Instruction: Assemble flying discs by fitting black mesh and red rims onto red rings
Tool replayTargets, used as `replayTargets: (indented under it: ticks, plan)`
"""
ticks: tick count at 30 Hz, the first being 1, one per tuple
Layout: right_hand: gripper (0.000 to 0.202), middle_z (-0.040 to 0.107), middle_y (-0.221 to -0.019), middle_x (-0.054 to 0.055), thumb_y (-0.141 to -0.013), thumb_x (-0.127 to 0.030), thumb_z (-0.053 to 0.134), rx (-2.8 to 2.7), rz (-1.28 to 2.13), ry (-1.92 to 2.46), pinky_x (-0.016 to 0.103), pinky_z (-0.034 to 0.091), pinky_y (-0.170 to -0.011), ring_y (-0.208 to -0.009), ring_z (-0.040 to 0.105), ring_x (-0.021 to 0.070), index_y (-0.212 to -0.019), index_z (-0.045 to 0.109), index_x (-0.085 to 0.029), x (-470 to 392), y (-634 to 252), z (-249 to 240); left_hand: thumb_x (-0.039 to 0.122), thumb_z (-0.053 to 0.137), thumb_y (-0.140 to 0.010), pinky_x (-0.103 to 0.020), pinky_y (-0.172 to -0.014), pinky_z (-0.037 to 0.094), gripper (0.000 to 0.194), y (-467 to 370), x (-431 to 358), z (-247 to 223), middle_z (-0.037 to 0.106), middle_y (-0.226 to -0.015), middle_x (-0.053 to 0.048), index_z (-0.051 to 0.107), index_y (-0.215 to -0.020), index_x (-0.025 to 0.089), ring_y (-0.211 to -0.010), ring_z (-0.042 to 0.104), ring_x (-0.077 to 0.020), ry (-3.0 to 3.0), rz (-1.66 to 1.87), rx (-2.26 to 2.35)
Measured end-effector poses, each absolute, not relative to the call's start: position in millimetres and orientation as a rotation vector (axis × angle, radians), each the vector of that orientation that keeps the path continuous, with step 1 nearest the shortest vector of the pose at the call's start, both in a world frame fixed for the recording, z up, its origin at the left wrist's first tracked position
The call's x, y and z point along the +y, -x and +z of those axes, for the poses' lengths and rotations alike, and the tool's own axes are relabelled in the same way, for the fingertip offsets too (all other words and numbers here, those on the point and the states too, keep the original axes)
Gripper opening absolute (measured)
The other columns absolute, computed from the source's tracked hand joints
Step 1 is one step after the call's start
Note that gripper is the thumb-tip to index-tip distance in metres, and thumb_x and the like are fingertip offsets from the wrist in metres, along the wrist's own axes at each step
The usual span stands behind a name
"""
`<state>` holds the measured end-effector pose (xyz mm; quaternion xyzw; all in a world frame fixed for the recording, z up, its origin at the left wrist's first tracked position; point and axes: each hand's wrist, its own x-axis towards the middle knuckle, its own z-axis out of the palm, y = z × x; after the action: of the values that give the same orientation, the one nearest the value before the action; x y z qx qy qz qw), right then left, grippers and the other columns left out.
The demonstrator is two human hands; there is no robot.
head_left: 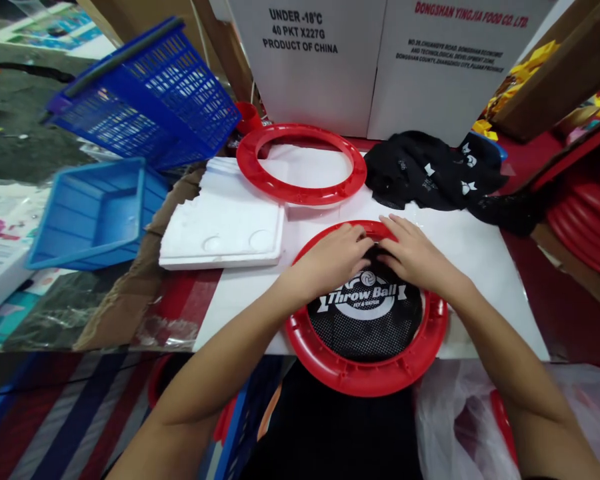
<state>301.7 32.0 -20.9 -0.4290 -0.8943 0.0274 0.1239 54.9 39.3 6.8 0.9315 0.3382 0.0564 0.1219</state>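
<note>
A red plastic ring (363, 379) lies at the near edge of the white work surface, its near side overhanging toward my body. Inside it is a black mesh (367, 341) printed with "Throw Ball" in white. My left hand (334, 257) and my right hand (414, 255) meet at the far side of the ring, fingers bent and closed on the mesh edge by the rim. Their fingertips are partly hidden. Beyond them, a second red ring (300, 195) without mesh rests partly on a white foam block (220, 230). Black mesh pieces (417, 170) are heaped at the back right.
A light blue bin (93, 220) and a tilted dark blue basket (153, 100) stand on the left. Large white cartons (320, 73) block the back. Stacked red rings (587, 207) are on the right. A clear plastic bag (460, 420) hangs below the right edge.
</note>
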Motion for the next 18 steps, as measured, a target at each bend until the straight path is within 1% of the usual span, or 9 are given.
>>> replayTargets:
  ticks: [1, 3, 6, 9, 11, 13, 15, 16, 18]
  plan:
    - [0.026, 0.045, -0.169, 0.022, -0.105, -0.021, 0.057, -2.614, 0.077, 1.286, 0.067, 0.04, -0.128, -0.16, 0.039, 0.0417, -0.124, 0.074, -0.015, 27, -300, -23, 0.023, 0.053, -0.108, -0.048, -0.107, 0.05, 0.027, -59, 40, 4, 0.066, -0.137, -0.02, 0.07, -0.126, 0.012, -0.127, 0.06, -0.0344, -2.771, 0.206, 1.117]
    - [0.027, 0.046, -0.168, 0.022, -0.103, -0.015, 0.055, -2.615, 0.109, 1.322, 0.068, 0.038, -0.129, -0.161, 0.038, 0.0415, -0.123, 0.073, -0.014, 21, -298, -26, 0.018, 0.048, -0.108, -0.048, -0.098, 0.052, 0.026, -65, 41, -4, 0.066, -0.124, -0.021, 0.072, -0.115, 0.009, -0.118, 0.06, -0.0357, -2.853, 0.195, 1.288]
    - [0.026, 0.05, -0.164, 0.019, -0.103, -0.013, 0.054, -2.637, 0.223, 1.215, 0.067, 0.037, -0.13, -0.158, 0.042, 0.038, -0.121, 0.072, -0.017, 18, -300, -21, 0.018, 0.052, -0.106, -0.047, -0.095, 0.051, 0.022, -67, 43, -10, 0.065, -0.124, -0.021, 0.071, -0.113, 0.01, -0.117, 0.058, -0.0357, -2.88, 0.176, 1.251]
    - [0.021, 0.053, -0.159, 0.019, -0.103, -0.015, 0.053, -2.542, 0.279, 1.165, 0.063, 0.046, -0.123, -0.151, 0.048, 0.0365, -0.115, 0.07, -0.019, 18, -304, -8, 0.021, 0.057, -0.106, -0.049, -0.1, 0.049, 0.014, -63, 46, -6, 0.068, -0.122, -0.017, 0.069, -0.108, 0.014, -0.116, 0.06, -0.0337, -2.757, 0.265, 1.09]
    - [0.014, 0.06, -0.147, 0.019, -0.104, -0.018, 0.053, -2.471, 0.334, 1.214, 0.058, 0.052, -0.113, -0.139, 0.057, 0.0354, -0.108, 0.067, -0.02, 18, -305, -1, 0.022, 0.059, -0.105, -0.046, -0.096, 0.049, 0.008, -60, 50, -3, 0.072, -0.109, -0.009, 0.065, -0.104, 0.017, -0.103, 0.064, -0.0273, -2.552, 0.37, 1.014]
    - [0.01, 0.072, -0.12, 0.013, -0.104, -0.019, 0.054, -2.463, 0.425, 1.297, 0.051, 0.055, -0.101, -0.111, 0.068, 0.0301, -0.104, 0.063, -0.022, 19, -307, 5, 0.02, 0.063, -0.102, -0.039, -0.086, 0.049, 0.002, -58, 54, -1, 0.071, -0.096, -0.003, 0.061, -0.101, 0.019, -0.088, 0.064, -0.0209, -2.326, 0.506, 0.992]
    - [0.011, 0.073, -0.098, 0.006, -0.103, -0.017, 0.053, -2.484, 0.503, 1.351, 0.043, 0.054, -0.09, -0.089, 0.069, 0.0244, -0.106, 0.062, -0.023, 21, -308, 6, 0.017, 0.067, -0.097, -0.034, -0.078, 0.048, 0.008, -57, 58, -3, 0.07, -0.092, 0.0, 0.06, -0.099, 0.02, -0.083, 0.063, -0.018, -2.174, 0.635, 0.983]
    - [0.014, 0.073, -0.096, 0.004, -0.102, -0.015, 0.053, -2.483, 0.518, 1.358, 0.04, 0.052, -0.088, -0.087, 0.068, 0.0234, -0.108, 0.063, -0.024, 22, -309, 6, 0.015, 0.068, -0.095, -0.032, -0.076, 0.048, 0.01, -57, 59, -4, 0.069, -0.091, 0.0, 0.06, -0.096, 0.02, -0.083, 0.063, -0.0173, -2.139, 0.681, 0.97]
    - [0.019, 0.073, -0.104, 0.006, -0.101, -0.014, 0.054, -2.454, 0.536, 1.319, 0.037, 0.051, -0.087, -0.095, 0.068, 0.0233, -0.112, 0.065, -0.024, 25, -312, 3, 0.008, 0.064, -0.091, -0.031, -0.078, 0.049, 0.013, -58, 62, -6, 0.07, -0.09, 0.0, 0.061, -0.09, 0.02, -0.083, 0.064, -0.0163, -2.135, 0.721, 0.919]
